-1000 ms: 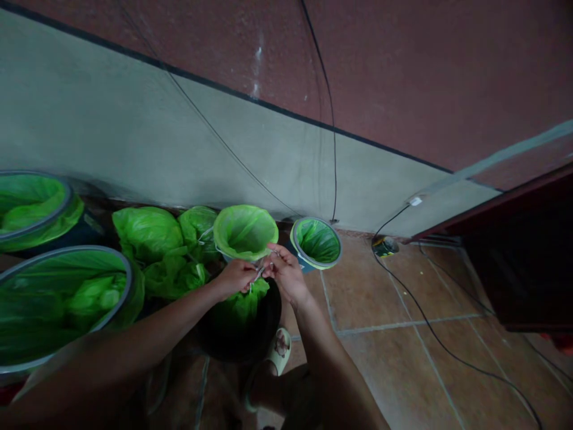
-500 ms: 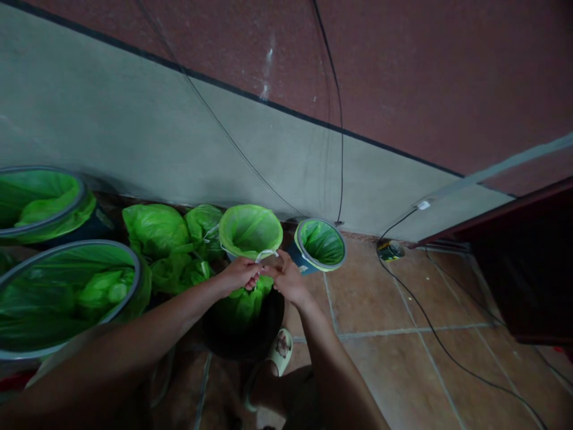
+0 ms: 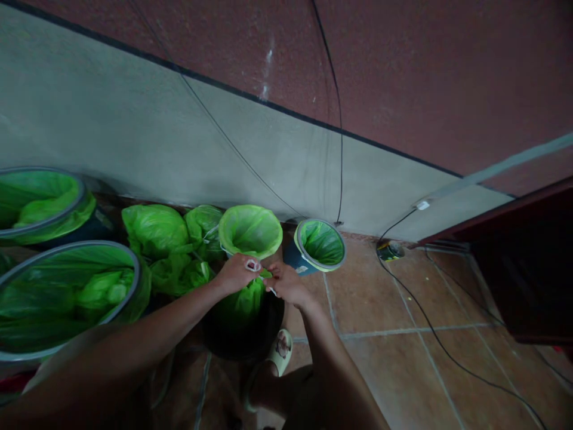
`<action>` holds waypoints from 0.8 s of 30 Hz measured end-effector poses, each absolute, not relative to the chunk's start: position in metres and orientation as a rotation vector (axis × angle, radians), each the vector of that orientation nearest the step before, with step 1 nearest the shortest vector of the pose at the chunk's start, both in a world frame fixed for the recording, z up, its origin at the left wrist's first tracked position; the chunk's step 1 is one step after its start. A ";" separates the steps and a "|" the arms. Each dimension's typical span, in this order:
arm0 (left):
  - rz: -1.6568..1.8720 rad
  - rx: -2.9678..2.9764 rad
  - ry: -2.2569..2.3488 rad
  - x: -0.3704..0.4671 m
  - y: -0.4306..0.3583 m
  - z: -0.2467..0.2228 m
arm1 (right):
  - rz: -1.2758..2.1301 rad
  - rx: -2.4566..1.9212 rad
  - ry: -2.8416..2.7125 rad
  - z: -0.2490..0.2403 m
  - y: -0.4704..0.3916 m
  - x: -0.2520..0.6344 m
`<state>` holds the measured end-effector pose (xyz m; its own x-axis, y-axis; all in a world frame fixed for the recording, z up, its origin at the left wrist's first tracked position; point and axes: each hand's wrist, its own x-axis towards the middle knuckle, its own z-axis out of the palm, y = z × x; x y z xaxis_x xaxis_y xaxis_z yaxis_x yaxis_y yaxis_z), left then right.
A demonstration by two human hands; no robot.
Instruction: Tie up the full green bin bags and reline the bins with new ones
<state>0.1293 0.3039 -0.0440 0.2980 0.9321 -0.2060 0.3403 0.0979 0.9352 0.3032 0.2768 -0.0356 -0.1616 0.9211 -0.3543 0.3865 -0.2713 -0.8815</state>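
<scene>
A green plastic bag (image 3: 248,303) is gathered upward out of a dark round bin (image 3: 233,341). Above it, my left hand (image 3: 237,273) is closed on the bag's neck, and a loop of white drawstring (image 3: 253,265) shows at its fingers. Close on its right, my right hand (image 3: 286,283) pinches the bag's top, with a bit of white string below its fingers. Just behind my hands stands a bin with a light green liner (image 3: 251,230). The bag's lower part is in the bin's shadow.
Two large lined bins (image 3: 136,285) stand at the left, beside tied green bags (image 3: 156,230). A small blue bin (image 3: 342,245) is by the wall. A can (image 3: 391,251) and a black cable (image 3: 430,322) lie on the tiles. My clog (image 3: 282,351) is beside the dark bin.
My hands have drawn slightly lower and a little apart. The white string loop, stretched between them before, now sits small at my left fingers.
</scene>
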 end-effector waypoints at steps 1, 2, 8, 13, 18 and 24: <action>0.660 1.552 1.249 0.129 0.303 -0.043 | 1.356 -1.653 -1.521 -0.036 0.277 0.304; 0.646 1.637 1.255 0.128 0.303 -0.042 | 1.249 -1.684 -1.563 -0.036 0.278 0.305; 0.710 1.788 1.162 0.133 0.296 -0.033 | 1.113 -1.621 -1.715 -0.027 0.283 0.303; 0.853 1.640 1.140 0.139 0.294 -0.033 | 1.390 -1.462 -1.514 -0.026 0.283 0.297; 0.893 1.506 1.197 0.137 0.296 -0.039 | 1.571 -1.404 -1.310 -0.015 0.283 0.298; 0.848 1.476 1.201 0.137 0.297 -0.041 | 1.536 -1.515 -1.333 -0.014 0.283 0.298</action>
<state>0.1369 0.2966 -0.0406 0.2577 0.9635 -0.0727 0.2539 0.0051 0.9672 0.2984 0.2829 -0.0135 -0.1714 0.9171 -0.3600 0.2272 -0.3187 -0.9202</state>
